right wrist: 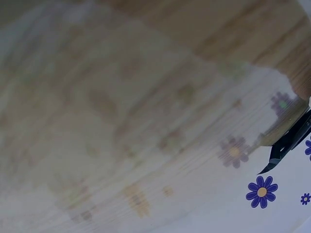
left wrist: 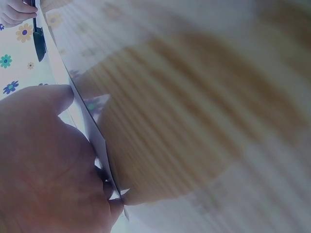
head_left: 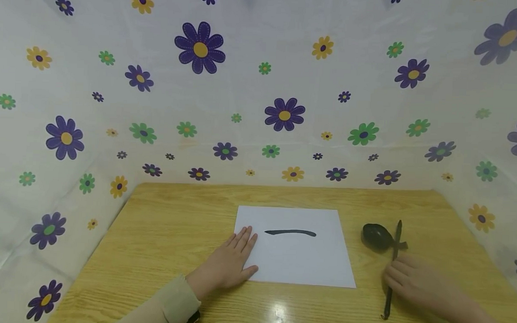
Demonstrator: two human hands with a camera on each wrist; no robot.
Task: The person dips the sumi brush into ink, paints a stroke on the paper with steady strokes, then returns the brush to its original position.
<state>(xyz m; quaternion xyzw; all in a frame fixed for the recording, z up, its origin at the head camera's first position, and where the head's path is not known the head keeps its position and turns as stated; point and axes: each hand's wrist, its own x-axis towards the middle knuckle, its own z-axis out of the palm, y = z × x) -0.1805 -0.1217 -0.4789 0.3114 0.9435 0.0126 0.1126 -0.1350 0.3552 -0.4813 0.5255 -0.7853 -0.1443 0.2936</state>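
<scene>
My left hand (head_left: 230,264) lies flat with spread fingers on the left edge of a white sheet of paper (head_left: 299,262). The sheet bears one black horizontal brush stroke (head_left: 290,232). To the right of the paper, my right hand (head_left: 416,284) holds a dark calligraphy brush (head_left: 396,244) with fingers bent over its handle. Its pointed end is toward the back and a small loop shows at the near end. A black oval dish (head_left: 375,236) with a short handle sits beside the brush, which crosses over that handle in the head view.
The wooden table (head_left: 175,225) has a glossy top that reflects light. A white cloth with printed flowers (head_left: 244,85) hangs behind the table and along both sides. A dark band (head_left: 192,318) shows at the left cuff.
</scene>
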